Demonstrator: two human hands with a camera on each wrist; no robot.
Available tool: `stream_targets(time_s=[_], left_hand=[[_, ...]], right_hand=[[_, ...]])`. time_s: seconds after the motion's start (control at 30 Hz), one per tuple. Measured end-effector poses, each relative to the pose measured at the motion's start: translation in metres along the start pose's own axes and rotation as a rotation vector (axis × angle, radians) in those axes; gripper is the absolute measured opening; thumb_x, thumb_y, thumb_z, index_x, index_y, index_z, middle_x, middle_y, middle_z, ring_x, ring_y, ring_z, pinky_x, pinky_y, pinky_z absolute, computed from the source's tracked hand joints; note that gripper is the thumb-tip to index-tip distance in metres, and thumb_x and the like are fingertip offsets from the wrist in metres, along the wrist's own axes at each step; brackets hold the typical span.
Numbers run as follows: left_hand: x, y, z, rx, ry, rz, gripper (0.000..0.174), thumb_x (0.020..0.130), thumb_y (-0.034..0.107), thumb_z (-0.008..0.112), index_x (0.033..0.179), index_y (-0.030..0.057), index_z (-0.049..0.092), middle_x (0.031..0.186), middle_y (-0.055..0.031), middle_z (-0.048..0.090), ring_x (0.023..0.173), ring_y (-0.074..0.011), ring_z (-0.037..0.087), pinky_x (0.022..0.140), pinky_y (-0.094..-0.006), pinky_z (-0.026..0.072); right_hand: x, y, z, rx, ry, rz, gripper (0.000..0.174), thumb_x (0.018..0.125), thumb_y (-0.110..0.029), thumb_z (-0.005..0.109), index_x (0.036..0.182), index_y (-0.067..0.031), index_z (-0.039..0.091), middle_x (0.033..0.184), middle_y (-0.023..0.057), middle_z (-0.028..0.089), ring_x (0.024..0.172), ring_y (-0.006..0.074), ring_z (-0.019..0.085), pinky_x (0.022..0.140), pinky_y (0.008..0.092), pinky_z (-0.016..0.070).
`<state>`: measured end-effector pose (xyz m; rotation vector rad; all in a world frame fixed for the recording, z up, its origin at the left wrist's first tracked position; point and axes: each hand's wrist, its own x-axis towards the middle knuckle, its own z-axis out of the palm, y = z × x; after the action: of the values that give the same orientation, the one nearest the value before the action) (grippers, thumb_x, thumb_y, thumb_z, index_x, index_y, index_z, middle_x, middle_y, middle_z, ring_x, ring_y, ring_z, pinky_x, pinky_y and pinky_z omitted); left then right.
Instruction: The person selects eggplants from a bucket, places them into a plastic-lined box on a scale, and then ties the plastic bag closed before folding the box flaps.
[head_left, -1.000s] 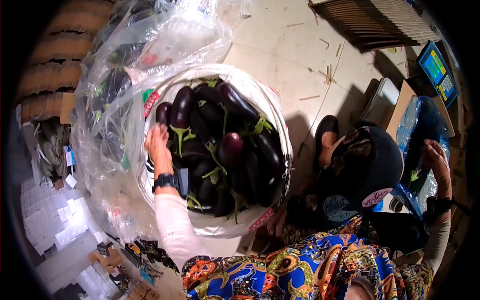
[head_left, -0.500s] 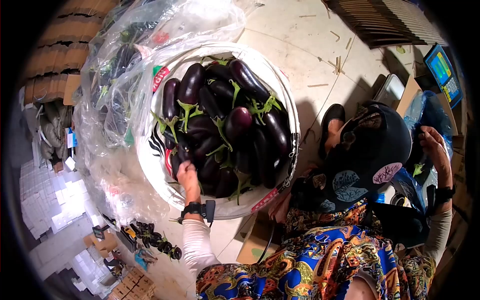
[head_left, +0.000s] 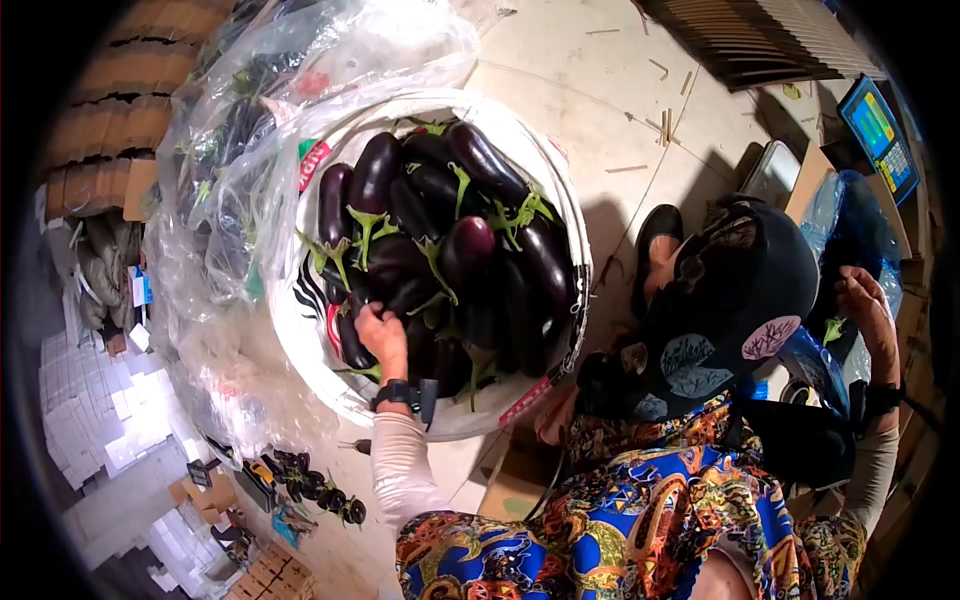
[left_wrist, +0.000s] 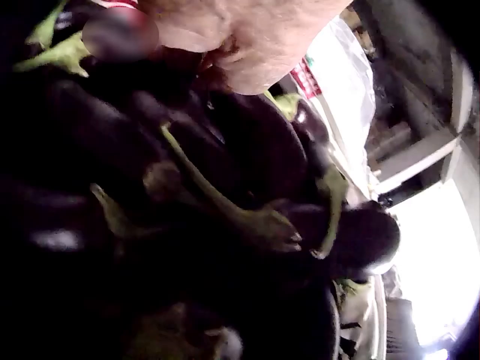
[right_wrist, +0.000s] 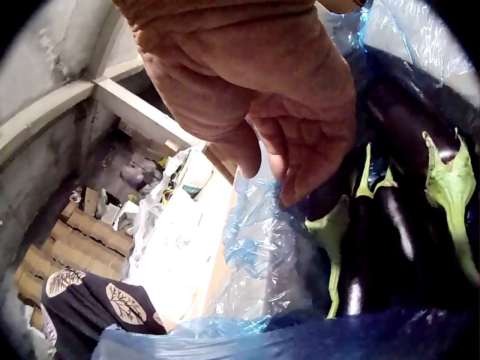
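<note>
The person's left arm reached forward in the head view, with the left hand [head_left: 383, 340] palm down over the near left part of a white sack [head_left: 300, 330]. Its fingers were bent, the tips against a dark eggplant [head_left: 362, 294]; whether they gripped it I could not tell, for the left wrist view hid them. The right arm was bent, and the right hand [right_wrist: 259, 101] hung from the wrist over a blue plastic bag [right_wrist: 277, 330], thumb and fingers only narrowly parted beside its film; I could not tell whether they pinched any. The round sack held heaped eggplants. One along its left side [head_left: 335, 205] ran lengthwise away from the person, stem end nearer; another at the far side [head_left: 485, 160] lay aslant, cap toward the right; a purple one [head_left: 467, 250] turned its rounded end upward. The blue bag stood within a cardboard box [head_left: 812, 185] and held several eggplants too, two lying side by side [right_wrist: 360, 259] [right_wrist: 397, 225] with caps toward the top of the right wrist view. Left of the sack, a clear plastic bag [head_left: 230, 400] lay crumpled.
</note>
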<state>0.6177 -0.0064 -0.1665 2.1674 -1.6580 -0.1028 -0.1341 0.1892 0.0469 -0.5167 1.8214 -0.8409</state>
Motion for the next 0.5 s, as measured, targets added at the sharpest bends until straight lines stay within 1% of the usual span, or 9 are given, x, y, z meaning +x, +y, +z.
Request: stream_targets(time_s=[0.03, 0.1, 0.13, 0.17, 0.23, 0.27, 0.37, 0.4, 0.5], left_hand=[[-0.004, -0.024, -0.006, 0.039, -0.008, -0.089, 0.025, 0.07, 0.009, 0.062, 0.091, -0.0033, 0.065, 0.083, -0.0192, 0.065, 0.083, -0.0386, 0.06, 0.077, -0.0446, 0.0472], [-0.006, -0.104, 0.002, -0.083, -0.042, -0.41, 0.025, 0.07, 0.014, 0.06, 0.086, -0.0059, 0.065, 0.085, -0.022, 0.067, 0.08, -0.0396, 0.063, 0.076, -0.0436, 0.0482], [-0.013, -0.128, 0.0, -0.522, -0.053, -0.419, 0.027, 0.075, 0.012, 0.06, 0.093, -0.0078, 0.063, 0.079, -0.0107, 0.065, 0.068, -0.0203, 0.057, 0.064, -0.0359, 0.0456], [-0.012, -0.133, -0.012, -0.152, -0.234, -0.566, 0.032, 0.076, 0.016, 0.062, 0.097, -0.0085, 0.061, 0.082, -0.0127, 0.066, 0.07, -0.0244, 0.059, 0.066, -0.0378, 0.0465], [-0.031, -0.104, -0.019, 0.114, -0.144, -0.458, 0.041, 0.075, 0.022, 0.065, 0.101, -0.0091, 0.06, 0.096, -0.0261, 0.067, 0.088, -0.039, 0.064, 0.081, -0.0414, 0.0484], [-0.029, -0.037, -0.051, -0.016, -0.276, -0.545, 0.05, 0.076, 0.027, 0.069, 0.108, -0.0098, 0.056, 0.105, -0.0258, 0.063, 0.093, -0.0361, 0.059, 0.086, -0.0421, 0.0437], [-0.026, -0.075, -0.012, 0.139, -0.349, -0.526, 0.057, 0.076, 0.031, 0.071, 0.116, -0.0057, 0.053, 0.117, -0.0291, 0.057, 0.105, -0.041, 0.055, 0.094, -0.0421, 0.0406], [-0.026, -0.047, -0.008, 0.364, -0.295, -0.596, 0.056, 0.074, 0.026, 0.071, 0.12, 0.0001, 0.053, 0.118, -0.0275, 0.057, 0.107, -0.0428, 0.054, 0.097, -0.0417, 0.0411], [-0.035, 0.001, -0.01, 0.461, -0.009, -0.148, 0.055, 0.071, 0.019, 0.07, 0.12, 0.0037, 0.053, 0.116, -0.0249, 0.057, 0.112, -0.0428, 0.051, 0.098, -0.0442, 0.0417]], right_hand=[[0.002, 0.003, -0.004, 0.01, -0.002, 0.007, 0.025, 0.095, -0.028, 0.059, 0.114, -0.0119, 0.06, 0.094, -0.0026, 0.06, 0.08, 0.0054, 0.054, 0.071, 0.0198, 0.0445], [0.005, 0.009, -0.009, 0.035, 0.0, 0.012, 0.026, 0.095, -0.028, 0.059, 0.115, -0.0118, 0.06, 0.094, -0.0026, 0.06, 0.08, 0.0056, 0.054, 0.072, 0.0195, 0.0441], [0.005, 0.008, -0.007, 0.006, 0.018, 0.008, 0.026, 0.095, -0.029, 0.058, 0.115, -0.0119, 0.06, 0.094, -0.0028, 0.06, 0.08, 0.0054, 0.054, 0.071, 0.0192, 0.0435], [0.004, 0.008, -0.004, -0.022, 0.037, 0.003, 0.026, 0.096, -0.029, 0.058, 0.115, -0.0119, 0.06, 0.093, -0.0031, 0.06, 0.079, 0.0053, 0.054, 0.071, 0.0189, 0.043], [0.004, 0.005, 0.002, -0.061, 0.042, -0.006, 0.026, 0.096, -0.029, 0.057, 0.115, -0.0123, 0.06, 0.093, -0.0036, 0.059, 0.078, 0.005, 0.053, 0.07, 0.0184, 0.0418], [0.004, 0.004, 0.005, -0.077, 0.027, -0.009, 0.026, 0.096, -0.03, 0.057, 0.115, -0.0126, 0.06, 0.093, -0.0039, 0.059, 0.078, 0.0048, 0.052, 0.07, 0.0182, 0.0411], [0.003, 0.001, 0.01, -0.092, -0.012, 0.003, 0.025, 0.096, -0.03, 0.057, 0.115, -0.0135, 0.06, 0.093, -0.0049, 0.059, 0.077, 0.0043, 0.051, 0.069, 0.0179, 0.0398], [0.003, 0.0, 0.011, -0.089, -0.023, 0.007, 0.025, 0.096, -0.03, 0.058, 0.114, -0.0137, 0.06, 0.093, -0.0052, 0.059, 0.077, 0.0041, 0.051, 0.069, 0.0178, 0.0394], [0.0, 0.004, 0.008, -0.059, -0.019, 0.014, 0.024, 0.095, -0.03, 0.059, 0.113, -0.0142, 0.061, 0.092, -0.0058, 0.058, 0.076, 0.0038, 0.051, 0.069, 0.0181, 0.0398]])
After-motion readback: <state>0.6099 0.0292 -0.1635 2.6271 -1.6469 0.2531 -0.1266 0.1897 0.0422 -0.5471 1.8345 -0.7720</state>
